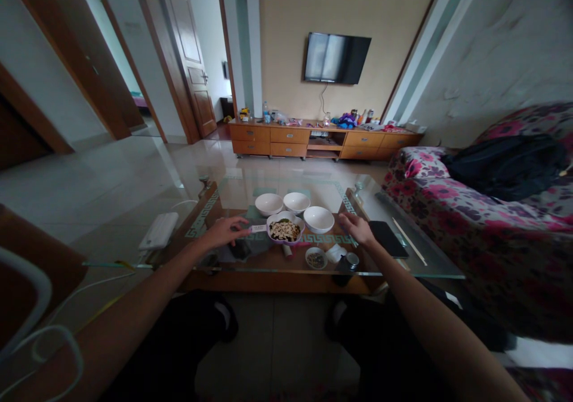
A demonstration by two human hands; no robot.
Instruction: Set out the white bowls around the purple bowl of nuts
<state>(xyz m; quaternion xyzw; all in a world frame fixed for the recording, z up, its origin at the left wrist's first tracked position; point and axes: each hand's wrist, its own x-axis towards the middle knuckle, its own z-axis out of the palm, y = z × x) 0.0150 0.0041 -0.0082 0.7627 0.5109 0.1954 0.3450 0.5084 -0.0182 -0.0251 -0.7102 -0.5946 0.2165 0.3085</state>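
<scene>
My left hand (228, 231) is at the left of a purple-rimmed, flower-shaped dish (301, 239) that holds pale pieces like nuts or seeds over something darker. Its fingers are spread with nothing between them, close to a small white label (258, 228) beside the dish. Behind the dish stand two white bowls, one on the left (268, 203) and one in the middle (296, 201). A third white bowl (319, 219) sits to the right. Just right of that bowl is my right hand (356, 229), holding nothing, its fingers loosely bent and apart. All the bowls look bare inside.
Everything stands on a glass coffee table (242, 187). Below or near its front edge are a small dish with bits (316, 258) and a dark cup (352, 261). A black flat object (387, 239) and thin sticks (409, 241) lie right; a white box (159, 231) lies left.
</scene>
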